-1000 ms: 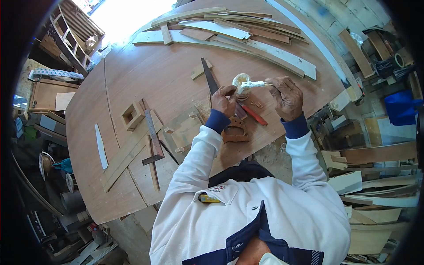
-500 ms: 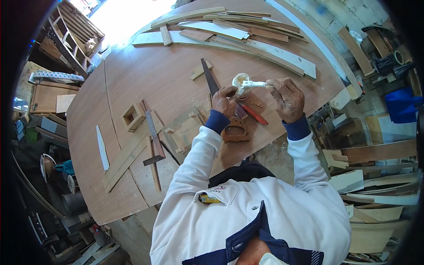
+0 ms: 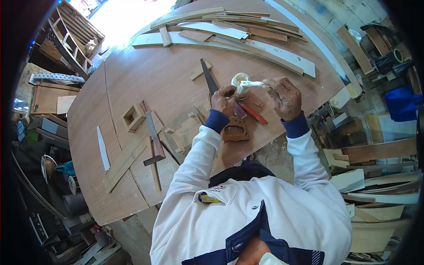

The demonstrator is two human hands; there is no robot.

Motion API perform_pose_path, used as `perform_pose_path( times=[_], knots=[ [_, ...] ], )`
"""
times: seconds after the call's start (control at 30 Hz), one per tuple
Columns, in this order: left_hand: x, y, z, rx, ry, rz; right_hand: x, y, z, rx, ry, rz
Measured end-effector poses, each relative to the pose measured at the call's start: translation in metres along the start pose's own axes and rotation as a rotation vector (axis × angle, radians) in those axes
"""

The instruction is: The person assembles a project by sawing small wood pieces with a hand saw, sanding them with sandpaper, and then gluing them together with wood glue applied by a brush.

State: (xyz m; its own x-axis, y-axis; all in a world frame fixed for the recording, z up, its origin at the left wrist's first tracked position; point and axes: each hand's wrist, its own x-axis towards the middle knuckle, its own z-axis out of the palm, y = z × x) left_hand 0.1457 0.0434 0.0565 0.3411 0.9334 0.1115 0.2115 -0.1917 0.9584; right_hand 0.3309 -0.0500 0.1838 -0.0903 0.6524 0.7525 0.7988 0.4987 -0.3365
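Note:
My right hand (image 3: 284,98) is closed on the end of a glue-coated stick (image 3: 252,84), its other end thick with white paste. Between the fingertips of my left hand (image 3: 224,101) is a small wooden piece (image 3: 240,90), partly hidden, and the stick's white end meets it. Just behind them stands a round pot (image 3: 239,77) with pale, crusted contents. A handsaw (image 3: 235,136) lies under my left hand, its blade pointing away from me. Beside its handle rests a red-handled tool (image 3: 256,115), whose kind I cannot make out.
Left of my arms lie a try square (image 3: 156,143), a small open wooden box (image 3: 133,117), boards and a white strip (image 3: 102,148). Long wooden strips (image 3: 265,48) are piled along the far side of the table (image 3: 92,176). Offcuts crowd the floor at right.
My right hand has shifted slightly to the left, bringing the stick's white end further over the wooden piece. My left hand stays almost still.

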Motion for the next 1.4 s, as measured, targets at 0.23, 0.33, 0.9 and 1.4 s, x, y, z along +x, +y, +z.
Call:
perform_pose_path(
  times=[0.23,0.33,0.9,1.4],
  knots=[
    [-0.005,0.005,-0.002,-0.012,0.026,-0.027,-0.002,0.003,-0.007,-0.022,-0.002,0.02],
    [-0.006,0.01,-0.001,0.025,0.022,-0.001,0.001,0.003,-0.004,-0.028,0.013,-0.012],
    [-0.037,0.014,-0.02,-0.118,0.033,-0.125,0.006,0.047,0.036,-0.052,-0.002,0.056],
    [-0.107,0.026,-0.067,0.352,0.251,0.001,-0.024,0.036,0.099,-0.425,-0.112,0.231]
  ],
)
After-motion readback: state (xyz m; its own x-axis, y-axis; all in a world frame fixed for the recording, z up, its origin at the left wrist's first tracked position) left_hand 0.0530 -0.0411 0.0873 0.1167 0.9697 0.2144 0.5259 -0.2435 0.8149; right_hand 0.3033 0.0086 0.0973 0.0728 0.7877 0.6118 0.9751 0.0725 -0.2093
